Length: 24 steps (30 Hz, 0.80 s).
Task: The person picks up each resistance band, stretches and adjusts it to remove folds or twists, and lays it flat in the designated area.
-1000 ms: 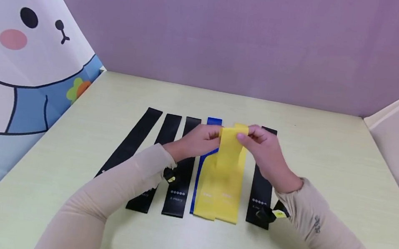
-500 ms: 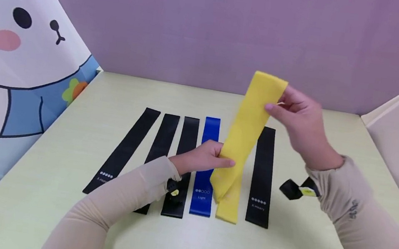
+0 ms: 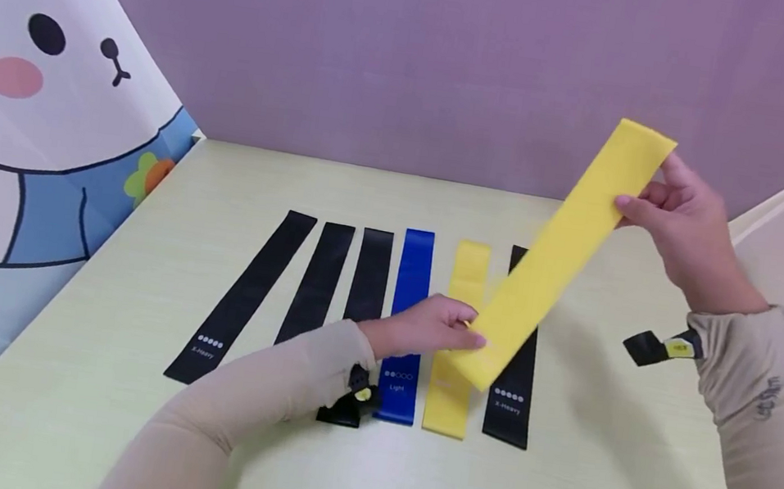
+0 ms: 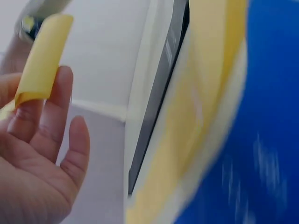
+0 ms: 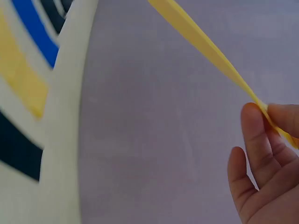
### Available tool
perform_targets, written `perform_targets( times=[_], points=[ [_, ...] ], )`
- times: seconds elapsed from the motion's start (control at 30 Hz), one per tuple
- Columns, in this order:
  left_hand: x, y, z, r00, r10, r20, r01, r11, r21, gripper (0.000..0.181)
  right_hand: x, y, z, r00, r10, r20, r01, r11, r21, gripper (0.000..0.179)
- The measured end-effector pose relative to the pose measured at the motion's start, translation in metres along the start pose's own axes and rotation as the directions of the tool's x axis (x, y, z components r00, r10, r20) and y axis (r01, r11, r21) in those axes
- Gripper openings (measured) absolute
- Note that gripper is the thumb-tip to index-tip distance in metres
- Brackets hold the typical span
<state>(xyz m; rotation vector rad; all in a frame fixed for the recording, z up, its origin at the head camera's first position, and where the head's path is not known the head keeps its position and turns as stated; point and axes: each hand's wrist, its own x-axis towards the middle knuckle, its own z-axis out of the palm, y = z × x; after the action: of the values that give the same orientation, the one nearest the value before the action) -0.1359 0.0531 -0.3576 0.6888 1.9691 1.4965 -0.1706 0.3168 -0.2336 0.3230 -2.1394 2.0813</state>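
A yellow resistance band is stretched flat and slanting above the table, its upper end to the right. My left hand pinches its lower end with the thumb in front. Near the upper end, my right hand pinches the band's right edge between thumb and fingers. The left wrist view has the left hand with the band between its fingers. In the right wrist view the band appears nearly edge-on, running to the right hand. Beneath it lies a second yellow band, partly covered.
On the pale table a blue band marked Light lies left of the second yellow one. Several black bands lie to its left, including a slanted one. Another black band lies to the right. A purple backdrop stands behind.
The held yellow band has come up off the table and moved right, drawn out straight. My right hand rose rightward; the left slid down to its lower end. The blue band is uncovered.
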Motion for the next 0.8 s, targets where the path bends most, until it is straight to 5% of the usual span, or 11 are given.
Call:
perform_targets(
  times=[0.1,0.2,0.33,0.53,0.8],
  points=[
    [0.01,0.005,0.022,0.998,-0.049,0.04,0.051,0.998,-0.045,0.01,0.007,0.017,-0.021,0.995,0.096,-0.016,-0.098,0.981,-0.166,0.066],
    [0.021,0.007,0.046,0.99,-0.119,0.078,0.126,0.987,-0.096,0.011,0.014,0.037,-0.039,0.984,0.175,-0.032,-0.176,0.925,-0.336,0.064],
    [0.032,0.009,0.076,0.975,-0.213,0.064,0.219,0.968,-0.119,0.005,0.023,0.062,-0.059,0.957,0.288,-0.041,-0.268,0.819,-0.507,0.069],
    [0.043,0.013,0.111,0.968,-0.245,0.046,0.25,0.952,-0.176,0.033,0.027,0.091,-0.081,0.89,0.454,0.031,-0.318,0.668,-0.673,0.075],
    [0.052,0.018,0.14,0.93,-0.351,0.108,0.36,0.928,-0.091,0.028,0.019,0.124,-0.093,0.853,0.514,0.09,-0.325,0.658,-0.679,0.067]
  ],
)
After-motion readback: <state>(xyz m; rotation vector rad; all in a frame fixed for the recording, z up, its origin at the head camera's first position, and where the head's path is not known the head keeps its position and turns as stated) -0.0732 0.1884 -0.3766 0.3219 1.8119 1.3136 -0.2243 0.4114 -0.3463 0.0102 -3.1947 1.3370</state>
